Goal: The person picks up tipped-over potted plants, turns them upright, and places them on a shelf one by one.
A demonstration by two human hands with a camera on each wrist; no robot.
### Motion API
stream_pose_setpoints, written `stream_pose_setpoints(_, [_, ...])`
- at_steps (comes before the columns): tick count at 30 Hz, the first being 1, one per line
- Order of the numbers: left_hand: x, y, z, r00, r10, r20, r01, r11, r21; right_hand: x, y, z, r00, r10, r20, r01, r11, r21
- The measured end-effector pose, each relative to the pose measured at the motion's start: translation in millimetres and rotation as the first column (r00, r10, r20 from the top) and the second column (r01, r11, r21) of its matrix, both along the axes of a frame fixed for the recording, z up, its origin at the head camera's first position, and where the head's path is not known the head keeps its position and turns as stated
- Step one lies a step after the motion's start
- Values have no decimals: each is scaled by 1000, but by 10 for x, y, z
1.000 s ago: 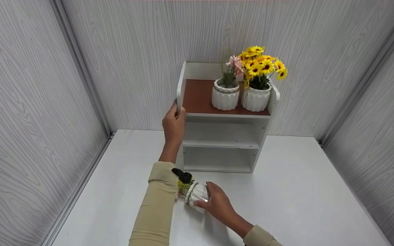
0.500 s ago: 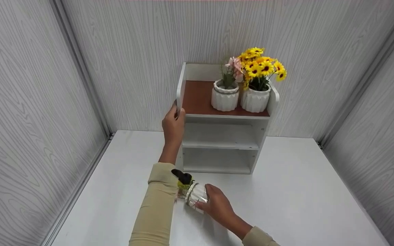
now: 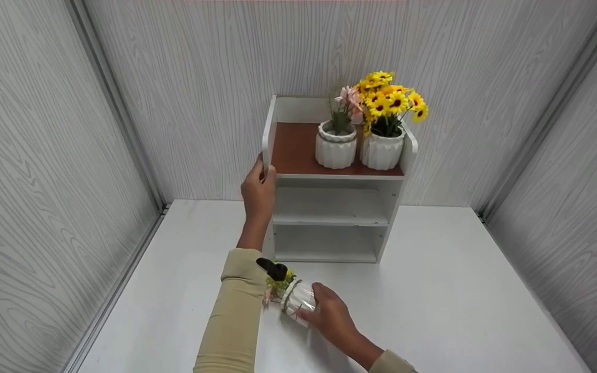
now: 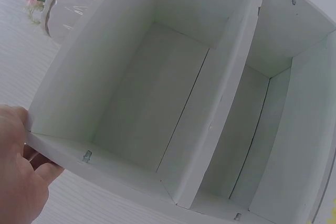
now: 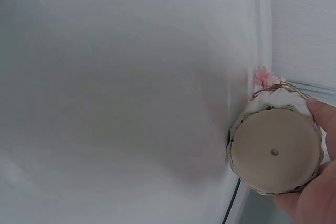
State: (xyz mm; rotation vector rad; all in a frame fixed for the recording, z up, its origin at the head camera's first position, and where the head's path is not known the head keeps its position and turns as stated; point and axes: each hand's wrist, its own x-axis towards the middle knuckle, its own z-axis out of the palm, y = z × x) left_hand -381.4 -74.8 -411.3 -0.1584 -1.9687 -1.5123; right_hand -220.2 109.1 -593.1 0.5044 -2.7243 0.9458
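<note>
My left hand (image 3: 258, 194) grips the left side panel of a white shelf unit (image 3: 335, 176), just below its brown top board. In the left wrist view, the fingers (image 4: 47, 172) wrap behind the panel's edge. Lower down, my right hand (image 3: 332, 316) holds a white ribbed flower pot (image 3: 299, 299) between thumb and fingers. This pot leans on its side, its mouth toward the left sleeve, with twine round the rim. Pink and yellow-green flowers (image 3: 280, 285) stick out of it, partly hidden by the left cuff. Its flat base (image 5: 275, 150) with a small hole faces the right wrist camera.
Two white pots stand on the brown top board, one with pink flowers (image 3: 336, 147), the other with yellow sunflowers (image 3: 392, 103). A black device (image 3: 271, 269) juts from the left cuff. Grey wood-grain walls (image 3: 215, 103) surround the white table (image 3: 433, 290).
The whole scene shifts slightly left in the head view. The pot's tilt changes little in my right hand, and my left hand keeps its grip on the shelf panel.
</note>
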Motion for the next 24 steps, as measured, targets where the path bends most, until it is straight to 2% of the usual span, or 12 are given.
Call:
stream_pose_setpoints(6, [9, -7, 6, 1000, -10, 8, 10, 1000, 14, 101, 34, -83, 996, -31, -79, 31, 1000, -4])
stream_pose_setpoints(9, [8, -2, 14, 1000, -3, 14, 3, 1000, 10, 135, 82, -119, 994, -44, -95, 40, 998, -46])
stream_pose_setpoints(17, [5, 14, 14, 1000, 10, 4, -10, 1000, -1, 177, 334, -172, 998, 1, 57, 12, 974, -228])
stream_pose_setpoints(24, [-8, 17, 6, 1000, -8, 7, 8, 1000, 16, 219, 532, -212, 990, 58, 126, -22, 963, -269])
